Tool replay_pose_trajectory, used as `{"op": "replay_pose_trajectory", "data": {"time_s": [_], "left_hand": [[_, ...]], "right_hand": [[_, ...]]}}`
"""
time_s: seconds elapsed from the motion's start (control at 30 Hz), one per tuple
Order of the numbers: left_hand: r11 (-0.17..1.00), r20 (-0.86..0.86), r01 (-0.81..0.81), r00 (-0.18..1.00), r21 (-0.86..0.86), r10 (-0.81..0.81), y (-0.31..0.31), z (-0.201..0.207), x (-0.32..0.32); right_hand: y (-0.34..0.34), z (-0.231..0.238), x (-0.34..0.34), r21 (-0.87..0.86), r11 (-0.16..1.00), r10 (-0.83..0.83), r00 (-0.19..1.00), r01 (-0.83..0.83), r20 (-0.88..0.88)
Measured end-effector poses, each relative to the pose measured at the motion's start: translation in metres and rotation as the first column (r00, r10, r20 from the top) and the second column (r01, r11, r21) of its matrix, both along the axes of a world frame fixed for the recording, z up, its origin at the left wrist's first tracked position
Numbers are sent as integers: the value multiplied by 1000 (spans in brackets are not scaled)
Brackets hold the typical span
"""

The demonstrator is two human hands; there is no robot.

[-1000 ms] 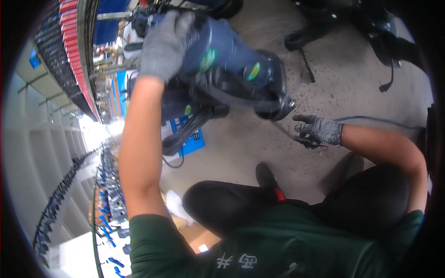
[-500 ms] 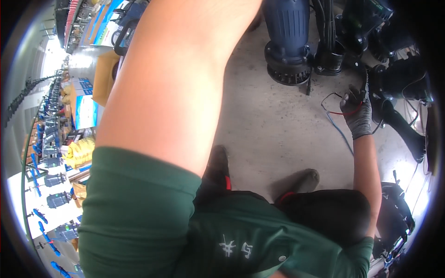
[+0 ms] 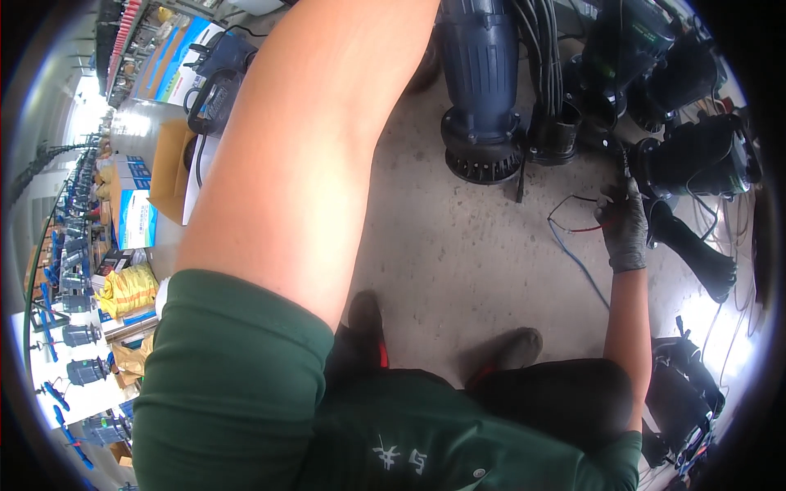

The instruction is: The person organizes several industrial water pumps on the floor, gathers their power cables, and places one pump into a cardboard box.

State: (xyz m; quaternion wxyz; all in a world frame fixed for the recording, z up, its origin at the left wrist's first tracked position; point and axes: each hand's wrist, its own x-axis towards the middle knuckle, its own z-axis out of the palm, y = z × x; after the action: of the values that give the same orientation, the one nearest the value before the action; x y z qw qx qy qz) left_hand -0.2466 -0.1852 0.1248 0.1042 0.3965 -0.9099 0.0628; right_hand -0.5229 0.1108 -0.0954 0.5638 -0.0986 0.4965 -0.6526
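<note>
Grasping thin red and black wire leads [image 3: 585,230], the fingers of the grey-gloved right hand [image 3: 624,233] are curled inward near a black motor unit [image 3: 692,164]; a blue cable [image 3: 583,266] runs from the leads across the concrete floor [image 3: 442,262]. The left arm [image 3: 295,139] extends past the upper edge, so the state of the left hand's fingers cannot be told. A ribbed dark-blue motor unit [image 3: 481,74] stands at upper centre, beside bundled black cables [image 3: 547,57]

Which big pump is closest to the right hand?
The dark pump furthest right: its wide end is just beside the right hand. The other pumps are farther away.
</note>
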Motion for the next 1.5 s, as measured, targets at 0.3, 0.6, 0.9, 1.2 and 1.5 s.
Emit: {"op": "replay_pose_trajectory", "data": {"time_s": [0.3,0.6,0.9,1.2,1.5], "left_hand": [[999,-28,28,999,28,-27,-5,0,-10],[927,-7,311,948,-211,-320,107,3,48],[851,-159,477,843,-219,-513,161,-19,107],[683,-118,661,740,311,-663,278,-156,94],[604,-85,443,845,663,-528,291,-170,80]], "right_hand": [[26,-16,12,-22,943,333,936,-333,111],[41,-5,78,174,257,966,254,-951,-42],[54,-8,123,260,169,985,152,-951,-84],[57,3,120,242,187,980,163,-952,-116],[68,2,134,142,206,978,199,-968,-63]]}}
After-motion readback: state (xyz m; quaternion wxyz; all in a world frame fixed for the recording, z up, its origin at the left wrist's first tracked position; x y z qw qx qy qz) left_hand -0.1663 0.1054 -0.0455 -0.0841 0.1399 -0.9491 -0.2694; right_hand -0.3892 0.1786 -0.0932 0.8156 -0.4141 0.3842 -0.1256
